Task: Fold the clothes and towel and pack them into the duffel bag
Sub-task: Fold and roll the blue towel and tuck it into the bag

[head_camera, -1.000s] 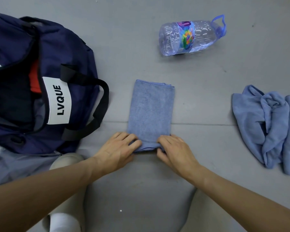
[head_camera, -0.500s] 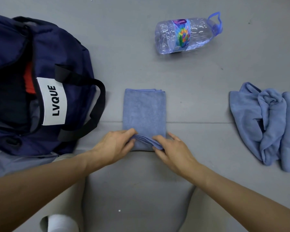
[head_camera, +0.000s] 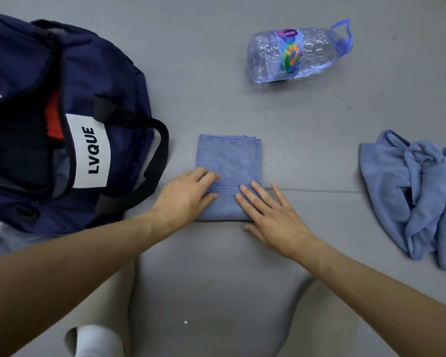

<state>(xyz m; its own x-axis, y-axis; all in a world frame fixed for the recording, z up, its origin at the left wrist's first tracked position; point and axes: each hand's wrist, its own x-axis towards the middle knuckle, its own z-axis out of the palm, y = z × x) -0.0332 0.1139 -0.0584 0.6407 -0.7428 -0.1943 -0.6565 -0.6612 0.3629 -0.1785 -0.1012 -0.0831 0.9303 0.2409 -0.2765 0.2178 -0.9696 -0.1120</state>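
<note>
Well to the left of both hands, the navy fabric duffel bag with a white LVQUE label (head_camera: 62,119) lies on the grey floor (head_camera: 216,73) with its mouth open, something red and dark showing inside. The left hand (head_camera: 184,195) lies flat, fingers together, on the left edge of the small folded blue terry towel (head_camera: 229,161); it presses and clasps nothing. Touching the towel's right part, the right hand (head_camera: 273,217) rests with fingers spread and palm down, likewise holding nothing. Between the two sets of fingertips runs the edge of the near flap, doubled over the far half. Beyond the hands, a clear plastic water bottle with a blue handle (head_camera: 298,54) lies on its side, well apart. Far to the right of the right hand, a crumpled light-blue cloth (head_camera: 410,191) waits unfolded. The towel looks light, soft and limp, so it would likely spring open; pinching the stacked layers at both side edges should keep the fold while lifting toward the bag.
</note>
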